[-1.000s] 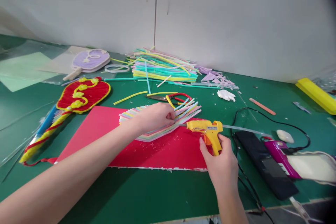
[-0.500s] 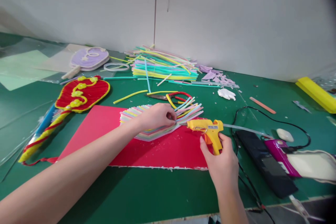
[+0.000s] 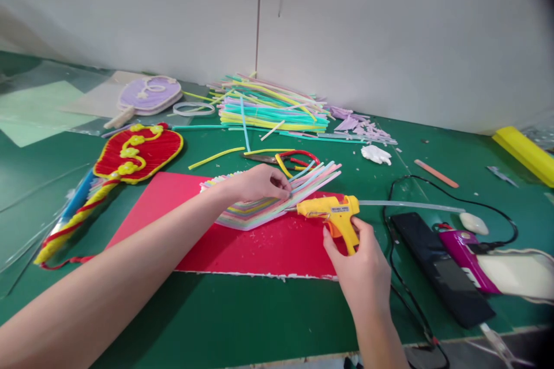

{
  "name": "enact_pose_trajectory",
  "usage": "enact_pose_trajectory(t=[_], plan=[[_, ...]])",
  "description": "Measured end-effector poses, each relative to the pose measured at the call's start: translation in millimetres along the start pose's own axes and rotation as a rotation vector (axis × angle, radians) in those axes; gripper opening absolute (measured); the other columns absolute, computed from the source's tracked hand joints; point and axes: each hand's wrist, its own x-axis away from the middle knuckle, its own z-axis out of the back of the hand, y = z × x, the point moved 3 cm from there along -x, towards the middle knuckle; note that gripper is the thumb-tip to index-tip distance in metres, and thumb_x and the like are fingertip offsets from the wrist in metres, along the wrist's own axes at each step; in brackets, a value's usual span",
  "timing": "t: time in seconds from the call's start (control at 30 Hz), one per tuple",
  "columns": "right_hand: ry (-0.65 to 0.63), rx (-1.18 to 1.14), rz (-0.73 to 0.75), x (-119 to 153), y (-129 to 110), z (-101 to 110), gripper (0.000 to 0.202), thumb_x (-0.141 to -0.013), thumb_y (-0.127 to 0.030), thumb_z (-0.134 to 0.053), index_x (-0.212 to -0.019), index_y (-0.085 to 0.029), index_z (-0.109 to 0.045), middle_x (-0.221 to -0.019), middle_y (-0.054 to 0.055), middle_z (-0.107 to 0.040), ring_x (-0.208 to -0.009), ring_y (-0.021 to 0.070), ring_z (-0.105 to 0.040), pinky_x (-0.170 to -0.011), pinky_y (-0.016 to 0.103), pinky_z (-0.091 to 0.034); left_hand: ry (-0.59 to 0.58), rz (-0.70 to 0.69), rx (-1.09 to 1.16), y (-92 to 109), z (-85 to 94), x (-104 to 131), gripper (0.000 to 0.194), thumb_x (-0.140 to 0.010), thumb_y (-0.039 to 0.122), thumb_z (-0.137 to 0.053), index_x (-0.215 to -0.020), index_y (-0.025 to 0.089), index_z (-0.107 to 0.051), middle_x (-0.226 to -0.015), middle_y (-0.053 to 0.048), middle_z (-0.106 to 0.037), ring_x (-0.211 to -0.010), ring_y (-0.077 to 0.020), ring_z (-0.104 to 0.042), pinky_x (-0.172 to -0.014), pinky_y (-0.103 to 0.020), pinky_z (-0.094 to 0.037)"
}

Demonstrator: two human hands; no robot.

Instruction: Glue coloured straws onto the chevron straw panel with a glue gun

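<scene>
A bundle of pastel strips [image 3: 255, 218], bent in a V pattern, lies on a red board [image 3: 268, 251]. My left hand [image 3: 264, 183] rests over the strips with its fingers pinched on them near the middle. The strip ends fan out to the right of that hand. In my right hand [image 3: 363, 256] is a yellow glue gun [image 3: 331, 209], held by its handle. Its nozzle points left and reaches the lower edge of the strips, just beside my left fingertips. A clear glue stick [image 3: 411, 205] runs out of its back.
Red-and-yellow pliers [image 3: 298, 158] lie behind the board, before a pile of coloured strips [image 3: 272, 112]. At the left are a red fan [image 3: 138, 153] and a purple fan [image 3: 151, 95]. A black phone [image 3: 441, 268], purple device [image 3: 470, 259] and black cable [image 3: 392, 242] lie at the right.
The glue gun in my right hand has moved left, its nozzle now closer in along the strips. The free strip ends lie closer together. My left hand has stayed nearly in place.
</scene>
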Motion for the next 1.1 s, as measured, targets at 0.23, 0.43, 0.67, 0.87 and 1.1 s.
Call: enact_pose_trajectory(t=[0.23, 0.43, 0.67, 0.87, 1.1], plan=[[-0.014, 0.011, 0.049, -0.2, -2.6, -1.4, 0.041, -0.083, -0.050, -0.054, -0.106, -0.017, -0.054, -0.092, 0.010, -0.067, -0.078, 0.0213, -0.066, -0.055, 0.026, -0.050, 0.000, 0.005, -0.008, 0.8, 0.7, 0.7, 0.022, -0.067, 0.033, -0.063, -0.081, 0.018, -0.071, -0.075, 0.002, -0.067, -0.070, -0.0134, -0.054, -0.060, -0.023, -0.037], [-0.024, -0.065, 0.077, -0.5, -4.9, -1.1, 0.034, -0.086, -0.044, -0.052, -0.107, -0.017, -0.053, -0.093, 0.010, -0.067, -0.081, 0.0210, -0.066, -0.061, 0.028, -0.052, -0.004, 0.018, -0.011, 1.7, 0.9, 0.9, 0.022, -0.068, 0.032, -0.063, -0.083, 0.018, -0.071, -0.072, 0.003, -0.065, -0.068, -0.0129, -0.054, -0.059, -0.022, -0.036], [-0.019, -0.103, 0.107, -0.2, -3.7, -2.4, 0.035, -0.087, -0.042, -0.052, -0.109, -0.015, -0.054, -0.094, 0.011, -0.067, -0.083, 0.0215, -0.067, -0.064, 0.028, -0.054, -0.010, 0.006, 0.018, 1.9, 1.0, 0.9, 0.021, -0.067, 0.031, -0.064, -0.082, 0.018, -0.070, -0.071, 0.003, -0.063, -0.067, -0.0121, -0.051, -0.060, -0.022, -0.036], [-0.033, -0.098, 0.124, 0.9, -2.5, -2.0, 0.031, -0.088, -0.040, -0.051, -0.108, -0.016, -0.054, -0.097, 0.012, -0.067, -0.084, 0.0204, -0.066, -0.066, 0.027, -0.054, -0.013, 0.011, 0.020, 1.5, 0.9, 0.9, 0.021, -0.067, 0.032, -0.064, -0.081, 0.018, -0.070, -0.072, 0.003, -0.064, -0.067, -0.0127, -0.053, -0.061, -0.023, -0.037], [-0.030, -0.103, 0.124, 1.1, -1.2, -1.8, 0.029, -0.089, -0.038, -0.050, -0.109, -0.017, -0.053, -0.096, 0.011, -0.066, -0.082, 0.0197, -0.066, -0.066, 0.027, -0.054, -0.011, 0.001, 0.020, 1.6, 1.2, 0.2, 0.021, -0.067, 0.032, -0.065, -0.081, 0.017, -0.070, -0.072, 0.003, -0.064, -0.067, -0.0121, -0.052, -0.061, -0.022, -0.037]])
